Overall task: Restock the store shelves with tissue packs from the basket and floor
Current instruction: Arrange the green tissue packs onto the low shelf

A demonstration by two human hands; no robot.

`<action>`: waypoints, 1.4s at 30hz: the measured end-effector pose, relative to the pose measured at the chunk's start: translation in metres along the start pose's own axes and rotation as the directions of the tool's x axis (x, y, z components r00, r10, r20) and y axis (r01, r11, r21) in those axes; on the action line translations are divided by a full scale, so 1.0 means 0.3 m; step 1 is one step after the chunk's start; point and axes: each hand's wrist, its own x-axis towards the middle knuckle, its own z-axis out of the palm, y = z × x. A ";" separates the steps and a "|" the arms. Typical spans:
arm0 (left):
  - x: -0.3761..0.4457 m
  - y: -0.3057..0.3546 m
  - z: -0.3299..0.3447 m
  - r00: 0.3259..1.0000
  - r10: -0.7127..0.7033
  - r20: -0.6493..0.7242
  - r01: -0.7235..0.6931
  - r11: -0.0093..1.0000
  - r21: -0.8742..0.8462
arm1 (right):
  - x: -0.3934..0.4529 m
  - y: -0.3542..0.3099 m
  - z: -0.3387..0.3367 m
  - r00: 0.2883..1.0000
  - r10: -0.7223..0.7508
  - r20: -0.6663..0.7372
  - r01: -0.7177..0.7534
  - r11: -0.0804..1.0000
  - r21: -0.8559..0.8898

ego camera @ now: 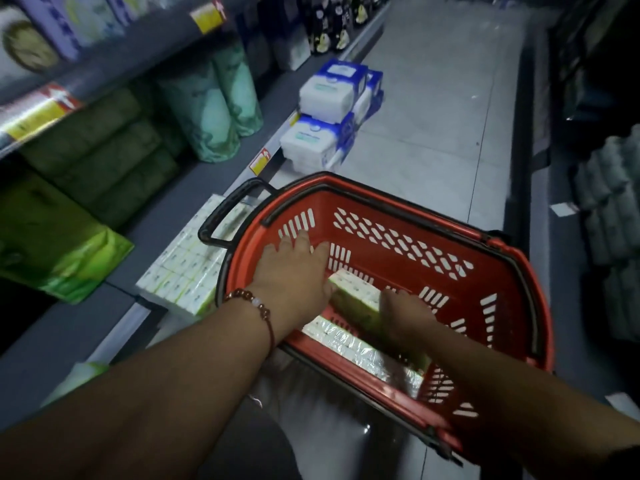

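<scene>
Inside the red basket [388, 233], the left hand [294, 271] lies flat, fingers straight, against one end of a green-and-white tissue pack [356, 294], while the right hand [405, 317] covers the other end, its grip unclear. Squeezed only end to end, the slick-wrapped pack could slip back onto the pack below [349, 341]. The printing on the packs and the shelf tags is too blurred to read.

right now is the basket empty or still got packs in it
Not empty: the basket holds tissue packs, both hands on one.
</scene>
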 end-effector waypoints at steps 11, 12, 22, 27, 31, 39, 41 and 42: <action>-0.183 -0.028 -0.033 0.991 -0.029 -0.129 -0.002 0.973 -0.232 | -0.249 -0.162 -0.502 0.984 -0.079 -0.163 0.172 0.680 0.713; -0.210 -0.041 -0.040 0.991 -0.023 -0.130 -0.017 0.953 -0.303 | -0.283 -0.190 -0.543 0.987 -0.079 -0.142 0.161 0.590 0.791; -0.731 -0.218 -0.195 0.877 -0.258 -0.406 -0.179 0.609 -0.773 | -0.629 -0.666 -0.717 0.945 -0.305 0.114 -0.061 0.177 0.982; -1.063 -0.433 -0.095 0.744 -0.561 -0.363 -0.099 0.445 -0.890 | -0.827 -0.980 -0.639 0.790 -0.565 0.241 0.013 0.408 0.913; -1.362 -0.521 0.065 0.599 -0.750 -0.280 -0.073 0.297 -0.952 | -0.984 -1.221 -0.478 0.620 -0.714 0.324 0.283 0.589 0.757; -1.939 -0.571 0.492 0.288 -0.955 -0.073 0.095 0.105 -0.990 | -1.314 -1.625 0.006 0.099 -0.877 0.471 0.723 0.389 0.572; -2.061 -0.565 0.587 0.244 -0.969 -0.025 0.096 0.050 -0.994 | -1.395 -1.713 0.170 0.085 -0.897 0.434 0.787 0.327 0.524; -2.117 -0.566 0.632 0.228 -0.974 -0.007 0.107 0.032 -0.994 | -1.434 -1.754 0.246 0.081 -0.910 0.407 0.811 0.298 0.504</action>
